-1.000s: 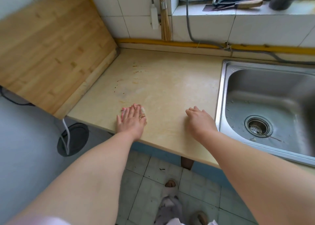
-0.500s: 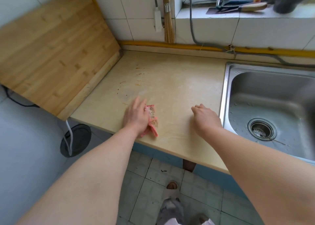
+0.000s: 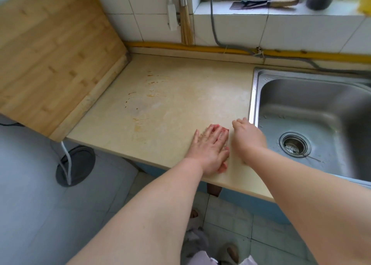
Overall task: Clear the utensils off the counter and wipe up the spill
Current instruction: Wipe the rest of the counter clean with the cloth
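- The left hand (image 3: 210, 147) lies flat, fingers spread, pressing a small pink-red cleaning cloth (image 3: 222, 167) onto the pale beige stone counter (image 3: 180, 96), just beside the stainless steel sink (image 3: 313, 112). A second ago it was pressing well away from the sink, so the cloth has swept across the front strip toward the basin.
- The right hand (image 3: 248, 136) rests knuckles-up and loosely curled at the sink's near left rim, holding nothing I can see; its underside is hidden, so that is a fair guess.
- That sweep suggests the front strip is done, and no utensils are left on the counter.
- Farther from the sink, reddish-orange sauce streaks (image 3: 152, 84) remain unwiped on the middle of the counter, so I judge the wiping only partly finished.
- Edges: the cloth sits at the counter's front lip, with floor below; a further push toward the sink meets the raised rim.
- Open room runs away from the sink, up to the tilted bamboo cutting board (image 3: 52, 50).
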### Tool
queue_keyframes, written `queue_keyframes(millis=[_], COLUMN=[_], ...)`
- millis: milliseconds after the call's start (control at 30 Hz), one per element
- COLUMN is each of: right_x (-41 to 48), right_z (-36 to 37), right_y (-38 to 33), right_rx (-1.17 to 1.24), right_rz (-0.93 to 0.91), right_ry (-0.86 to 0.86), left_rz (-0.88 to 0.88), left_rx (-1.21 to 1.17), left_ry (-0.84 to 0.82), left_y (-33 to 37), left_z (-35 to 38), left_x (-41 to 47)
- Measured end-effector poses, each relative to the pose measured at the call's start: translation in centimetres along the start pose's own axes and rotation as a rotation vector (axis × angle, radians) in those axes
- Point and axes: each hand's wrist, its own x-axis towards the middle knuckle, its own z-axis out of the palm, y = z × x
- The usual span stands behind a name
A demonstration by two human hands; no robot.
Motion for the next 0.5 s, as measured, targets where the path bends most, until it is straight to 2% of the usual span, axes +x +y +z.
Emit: queue_keyframes(millis=[167, 333, 500], right_x=[0.4, 1.6, 3.9], right_z=[0.9, 1.8, 2.5], right_y=[-3.5, -5.1, -7.0], right_rx=[0.006, -0.039, -0.003], right_rz=[-0.106, -0.125, -0.099], right_ry=[-0.068, -0.074, -0.060], left_rz=[-0.231, -0.457, -0.586], left_rx=[-0.005, -0.067, -0.083], left_ry=[-0.018, -0.004, 0.034], left_y=[-6.6, -14.3, -18.4], left_z=[-0.5, -1.2, -1.9], left_x=[-2.1, -3.8, -2.5])
